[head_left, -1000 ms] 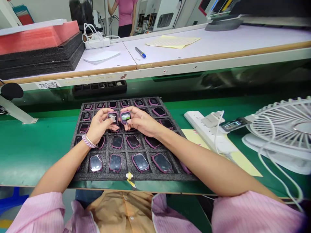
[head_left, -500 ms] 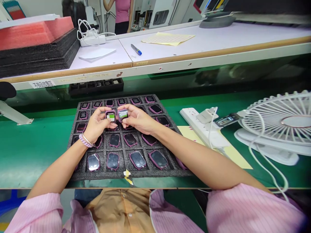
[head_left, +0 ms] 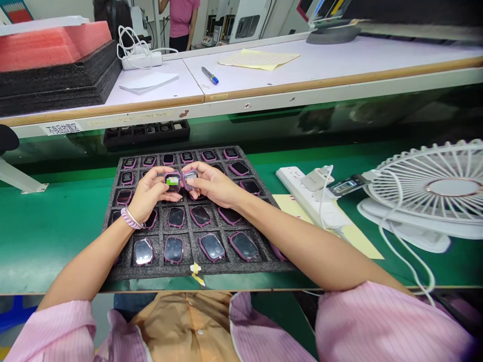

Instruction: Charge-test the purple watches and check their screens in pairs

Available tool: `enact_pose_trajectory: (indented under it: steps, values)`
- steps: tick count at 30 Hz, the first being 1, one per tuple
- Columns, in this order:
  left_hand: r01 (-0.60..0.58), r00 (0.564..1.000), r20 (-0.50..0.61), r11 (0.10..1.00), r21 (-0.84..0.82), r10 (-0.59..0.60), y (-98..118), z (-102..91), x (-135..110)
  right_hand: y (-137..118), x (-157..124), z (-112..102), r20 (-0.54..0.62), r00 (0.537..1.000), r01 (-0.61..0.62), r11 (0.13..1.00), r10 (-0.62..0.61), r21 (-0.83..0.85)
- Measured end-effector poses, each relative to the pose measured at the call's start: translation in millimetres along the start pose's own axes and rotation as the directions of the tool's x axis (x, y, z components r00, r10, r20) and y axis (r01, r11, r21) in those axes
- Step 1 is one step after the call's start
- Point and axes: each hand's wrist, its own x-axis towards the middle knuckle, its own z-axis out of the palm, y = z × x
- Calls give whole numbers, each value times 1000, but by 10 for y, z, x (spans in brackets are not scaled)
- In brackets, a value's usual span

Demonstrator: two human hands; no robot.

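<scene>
My left hand (head_left: pixel 151 190) grips a purple-framed smartwatch body (head_left: pixel 173 182) whose lit screen shows a green and white band. Close beside it, a second purple watch body (head_left: pixel 189 177) is pinched in my right hand (head_left: pixel 211 185), with my thumb lying over its screen. Both are held above a black foam tray (head_left: pixel 192 236). More purple watch bodies fill the tray's square pockets, among them one with a dark screen (head_left: pixel 212 247) in the front row. My hands cover some pockets in the middle.
At the right stand a white power strip (head_left: pixel 298 183) and a white fan (head_left: pixel 433 186) with a trailing cable. Yellow paper (head_left: pixel 362 241) lies under the strip. Behind, a shelf (head_left: pixel 264 75) carries a pen (head_left: pixel 210 75) and stacked foam (head_left: pixel 56 65). A person in pink (head_left: pixel 183 20) stands beyond.
The right thumb has shifted onto the screen of its watch body. The left watch body's display looks different, with a brighter green band. The view has shifted slightly.
</scene>
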Motion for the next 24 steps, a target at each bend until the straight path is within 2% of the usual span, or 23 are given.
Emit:
enact_pose_trajectory:
  steps: [18,24]
  values:
    - [-11,999,-30,1000,2,11,-9,-16,8,-47,-20,19,21,999,-32,999,32,28]
    - [-36,999,-26,998,58,38,-32,-17,9,-26,-17,7,33,999,-30,999,29,36]
